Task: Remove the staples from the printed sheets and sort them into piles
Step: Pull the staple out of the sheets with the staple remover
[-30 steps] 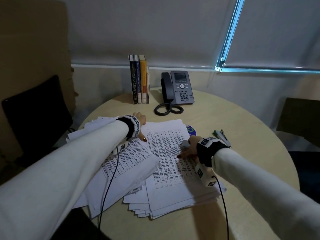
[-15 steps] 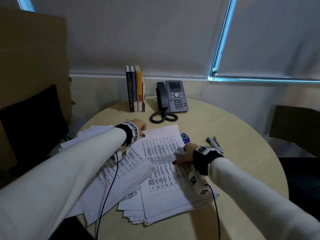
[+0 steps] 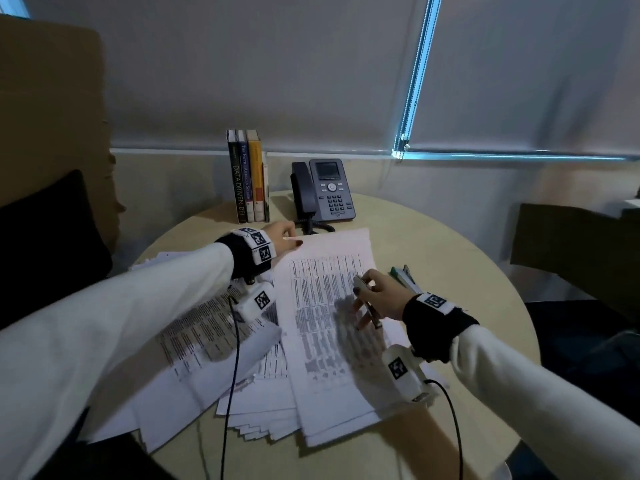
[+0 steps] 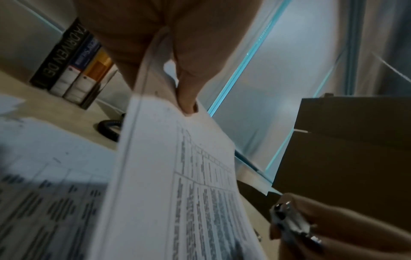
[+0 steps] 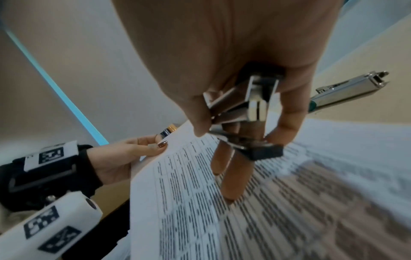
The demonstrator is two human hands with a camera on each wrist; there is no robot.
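Observation:
A stapled set of printed sheets (image 3: 322, 292) lies on top of the right paper pile, its far left corner lifted. My left hand (image 3: 282, 237) pinches that corner (image 4: 169, 98) between thumb and fingers. My right hand (image 3: 375, 296) grips a metal staple remover (image 3: 367, 303) (image 5: 246, 112) over the middle of the same sheets, with two fingers reaching down to the page. A second spread of printed sheets (image 3: 207, 337) lies to the left under my left forearm. The staple itself is not visible.
A green and silver stapler (image 3: 403, 277) lies on the round table (image 3: 450, 271) just right of the papers. A desk phone (image 3: 323, 190) and three upright books (image 3: 247, 178) stand at the table's far edge. Dark chairs (image 3: 575, 258) flank the table.
My left hand has moved toward the far corner of the top set and lifted it. My right hand has raised the staple remover slightly off the page.

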